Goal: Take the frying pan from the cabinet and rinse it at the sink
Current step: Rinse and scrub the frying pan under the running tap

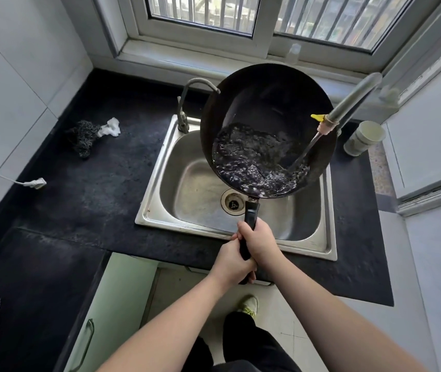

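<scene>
Overhead, counted one frying pan [267,108], held tilted above the one steel sink [184,194], bubbling water pooled in its lower half. Two hands on the pan's single black handle [250,213]: right hand [258,238] curled round it higher up, left hand [231,263] gripping the end just below, both wrapped tight. Two taps: a thin curved one [187,103] at the sink's back left corner, and a thicker one [353,98] reaching in from the right over the pan's rim, with a yellow clip [317,117] near its tip and a stream running down into the pan. One round drain [233,203] showing just beside the handle's root, most of the basin's right half hidden by the pan.

Around, on the dark surface [93,197]: one steel scrubber [83,136] touching a white rag [110,127], one white plug [35,183] on a cord, one pale cup [364,138] right of the sink. Beyond, a barred window [267,14]. Below, an open cabinet door [101,318] and one shoe [248,306]. Could not read any writing or brand.
</scene>
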Demonstrator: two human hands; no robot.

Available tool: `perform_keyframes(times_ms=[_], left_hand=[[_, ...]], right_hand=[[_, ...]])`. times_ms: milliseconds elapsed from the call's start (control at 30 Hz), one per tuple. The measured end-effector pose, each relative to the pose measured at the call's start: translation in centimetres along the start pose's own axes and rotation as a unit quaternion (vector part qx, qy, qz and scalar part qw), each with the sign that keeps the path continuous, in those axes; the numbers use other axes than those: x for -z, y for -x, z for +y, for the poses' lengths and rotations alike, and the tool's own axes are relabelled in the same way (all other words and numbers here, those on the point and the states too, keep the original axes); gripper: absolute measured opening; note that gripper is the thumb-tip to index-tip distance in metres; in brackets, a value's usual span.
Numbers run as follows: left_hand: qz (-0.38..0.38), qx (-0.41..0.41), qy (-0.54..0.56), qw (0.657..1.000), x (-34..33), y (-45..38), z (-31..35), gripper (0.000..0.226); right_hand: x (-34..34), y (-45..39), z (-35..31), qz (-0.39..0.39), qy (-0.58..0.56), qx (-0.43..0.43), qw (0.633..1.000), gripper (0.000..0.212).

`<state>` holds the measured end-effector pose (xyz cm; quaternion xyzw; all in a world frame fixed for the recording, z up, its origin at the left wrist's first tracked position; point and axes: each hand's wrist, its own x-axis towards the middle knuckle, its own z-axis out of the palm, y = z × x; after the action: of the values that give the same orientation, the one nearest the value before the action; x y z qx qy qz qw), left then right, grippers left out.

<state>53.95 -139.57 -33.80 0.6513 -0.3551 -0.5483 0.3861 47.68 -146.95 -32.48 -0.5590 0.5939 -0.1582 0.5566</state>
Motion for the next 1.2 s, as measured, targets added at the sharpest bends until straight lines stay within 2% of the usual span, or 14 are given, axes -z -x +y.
perform_keyframes(times_ms=[200,400,667,1000,1200], left_hand=[[-0.042,0.011,0.038,0.998,-1.1,-0.3,-0.1,0.028],[-0.059,0.023,0.066,0.996,-2.7,0.1,0.0,0.024],[-0.035,0.021,0.055,0.998,-2.5,0.7,0.7,0.018],[0.023,0.013,-0.022,0.999,-0.1,1.7,-0.1,0.014],[0.034,0.015,-0.055,0.998,2.0,2.9,0.4,0.014]], right_hand=[[1.3,0.7,0.2,0.052,0.036,-0.017,0.998,0.014],[2.3,0.7,1.3,0.080,0.085,-0.039,0.992,0.025],[2.2,0.9,1.1,0.040,0.046,-0.023,0.998,0.017],[-0.3,1.0,0.3,-0.048,-0.023,-0.015,0.998,0.020],[-2.1,1.4,-0.5,-0.064,-0.051,-0.027,0.996,0.027]])
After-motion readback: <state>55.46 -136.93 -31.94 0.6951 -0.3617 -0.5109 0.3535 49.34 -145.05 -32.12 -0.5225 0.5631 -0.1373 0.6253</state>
